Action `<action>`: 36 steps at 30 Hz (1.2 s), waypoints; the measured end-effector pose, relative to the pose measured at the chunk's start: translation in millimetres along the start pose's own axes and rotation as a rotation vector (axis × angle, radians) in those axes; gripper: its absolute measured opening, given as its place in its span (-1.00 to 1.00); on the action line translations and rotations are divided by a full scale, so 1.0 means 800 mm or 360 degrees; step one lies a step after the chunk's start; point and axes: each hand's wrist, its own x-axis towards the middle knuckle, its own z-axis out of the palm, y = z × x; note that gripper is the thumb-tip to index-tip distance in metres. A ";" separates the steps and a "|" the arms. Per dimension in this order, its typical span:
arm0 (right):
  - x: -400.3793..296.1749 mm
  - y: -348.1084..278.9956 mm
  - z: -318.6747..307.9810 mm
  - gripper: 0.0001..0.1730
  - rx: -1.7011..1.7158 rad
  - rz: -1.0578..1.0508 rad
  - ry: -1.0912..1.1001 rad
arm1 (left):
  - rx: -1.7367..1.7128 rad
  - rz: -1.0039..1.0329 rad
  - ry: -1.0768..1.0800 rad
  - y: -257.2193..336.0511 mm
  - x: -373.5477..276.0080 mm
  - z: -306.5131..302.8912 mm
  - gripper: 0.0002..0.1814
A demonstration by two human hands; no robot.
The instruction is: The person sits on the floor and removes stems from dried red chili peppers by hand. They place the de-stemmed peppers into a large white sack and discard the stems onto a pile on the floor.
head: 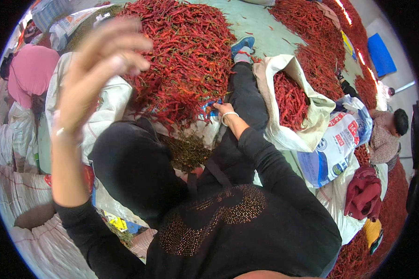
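Observation:
My left hand (97, 64) is raised at the upper left, blurred, with its fingers apart and nothing visible in them. Behind it spreads a large heap of red chili peppers (185, 48), many with green stems. At the heap's near right edge is my right hand (227, 110), its fingertips at a small blue patch and some peppers. Whether it grips anything is too small to tell. My outstretched right leg (248, 90) lies between the heap and an open white woven sack (282, 136) holding red peppers. Dry green stems (186, 150) lie between my legs.
Stuffed white sacks (28, 195) stand at my left, near a person in pink (33, 69). A printed white-and-blue sack (331, 146) and a maroon garment (363, 193) are at right. Beyond them sits another person (387, 136). More peppers (317, 45) cover the floor.

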 end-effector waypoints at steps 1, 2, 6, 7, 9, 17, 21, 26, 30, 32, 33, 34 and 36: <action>0.026 0.016 -0.009 -0.48 0.0157 -0.0159 0.0024 | -0.0276 -0.0252 0.0027 -0.048 0.005 -0.003 -0.54; 0.042 0.034 -0.017 -0.44 -0.0131 -0.0354 0.0202 | -0.0161 -0.0470 -0.0159 -0.125 0.004 -0.018 -0.51; 0.036 0.011 0.021 -0.24 -0.0548 -0.0834 0.0494 | -0.0238 -0.1286 -0.0340 -0.323 -0.072 -0.027 -0.40; 0.038 0.003 0.022 -0.11 -0.0598 -0.0763 0.0442 | -0.0287 -0.1545 -0.0400 -0.354 -0.083 -0.024 -0.36; 0.052 0.003 -0.019 -0.05 -0.0678 -0.0542 0.0438 | -0.0012 -0.1555 -0.0589 -0.463 -0.099 0.022 -0.11; 0.139 0.034 0.015 -0.20 0.0297 -0.0203 -0.0035 | -0.0216 -0.1765 -0.0194 -0.529 -0.114 0.060 0.13; 0.144 0.006 0.044 -0.20 0.0779 0.0248 -0.0091 | -0.1065 -0.2062 0.0206 -0.499 -0.075 0.097 0.21; 0.137 -0.058 0.057 -0.32 0.0938 -0.0021 -0.0923 | -0.1417 -0.1528 0.0415 -0.401 0.033 0.103 0.00; 0.073 -0.224 0.090 -0.49 0.0931 0.0024 -0.0985 | -0.1561 -0.1111 0.0587 -0.419 0.082 0.043 -0.58; 0.120 -0.262 0.072 -0.45 0.0831 0.0012 -0.0917 | -0.1314 -0.1162 0.0428 -0.377 0.136 0.021 -0.48; 0.173 -0.269 0.052 -0.42 0.0743 -0.0038 -0.0841 | -0.1138 -0.1237 0.0367 -0.356 0.165 0.019 -0.43; 0.180 -0.284 0.063 -0.31 0.0721 -0.0091 -0.0815 | -0.0939 -0.1289 0.0405 -0.350 0.177 0.009 -0.33; 0.181 -0.305 0.090 -0.24 0.0685 -0.0217 -0.0837 | -0.0522 -0.1403 0.0497 -0.339 0.195 -0.009 -0.14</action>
